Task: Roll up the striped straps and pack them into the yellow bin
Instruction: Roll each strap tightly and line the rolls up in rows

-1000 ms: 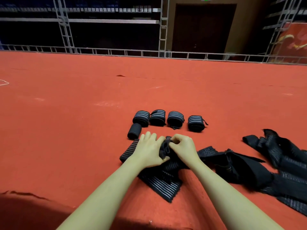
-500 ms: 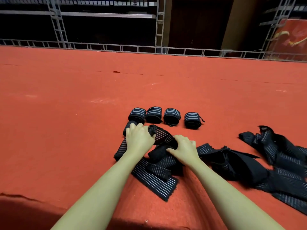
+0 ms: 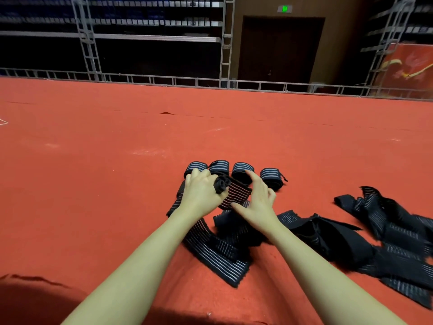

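Both hands work one half-rolled strap (image 3: 235,192) at frame centre, lifted just above the red floor (image 3: 93,184). Left hand (image 3: 202,192) grips the rolled end, fingers curled round the bundle; right hand (image 3: 259,200) has fingers spread and bent, thumb under and fingertips on the far edge, guiding the band rather than clenching it. The strap's loose tail (image 3: 218,252) trails toward 6 o'clock, flat on the floor. Four finished rolls (image 3: 242,171) sit in a row at 12 o'clock of the hands, touching or nearly so; part of another dark roll shows at 9 o'clock, mostly hidden by the left hand. Unrolled straps (image 3: 386,233) lie heaped at 3 to 4 o'clock. Yellow bin not in view. Handling judgement: woven elastic, light, soft and floppy, grippy rather than slick, not fragile; likely springs open if tension drops. Best hold looks to be across the roll's width, thumb on one flat face and fingers on the other, with the second hand keeping the tail taut. Rolling stage, packing not yet begun
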{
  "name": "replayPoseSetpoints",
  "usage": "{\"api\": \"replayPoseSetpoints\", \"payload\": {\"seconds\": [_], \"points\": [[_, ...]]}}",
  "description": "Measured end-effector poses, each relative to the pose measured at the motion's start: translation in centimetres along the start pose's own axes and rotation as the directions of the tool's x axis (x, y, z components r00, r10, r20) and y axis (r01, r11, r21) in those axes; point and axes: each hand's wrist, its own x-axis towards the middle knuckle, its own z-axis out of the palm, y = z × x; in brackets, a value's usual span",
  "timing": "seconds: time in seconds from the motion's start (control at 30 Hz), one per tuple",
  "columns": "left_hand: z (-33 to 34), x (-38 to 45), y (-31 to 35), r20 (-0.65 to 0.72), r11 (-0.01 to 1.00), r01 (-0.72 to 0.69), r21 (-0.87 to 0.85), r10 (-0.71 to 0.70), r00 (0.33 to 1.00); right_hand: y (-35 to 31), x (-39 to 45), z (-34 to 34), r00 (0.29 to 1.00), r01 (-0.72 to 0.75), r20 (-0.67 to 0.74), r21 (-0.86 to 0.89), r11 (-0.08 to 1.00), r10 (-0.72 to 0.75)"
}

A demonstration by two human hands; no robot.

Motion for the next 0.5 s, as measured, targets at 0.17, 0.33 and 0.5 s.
{"api": "replayPoseSetpoints", "payload": {"seconds": [0.17,0.33,0.5], "points": [[-2.3,0.2,0.4,-0.079,0.999,-0.030,-0.044,0.026,0.997,-3.8,2.2,-2.1,0.994,0.114,-0.016,0.154,0.982,-0.112],[-4.7,0.7,0.9,-0.124,0.995,-0.025,-0.094,0.013,0.992,-6.1,2.9,-4.3,0.995,0.082,-0.076,0.330,0.940,-0.060],[-6.2,0.8,1.1,-0.173,0.986,-0.019,-0.164,-0.010,0.985,-7.0,2.8,-5.9,0.945,-0.071,-0.307,0.134,0.988,0.109]]}}
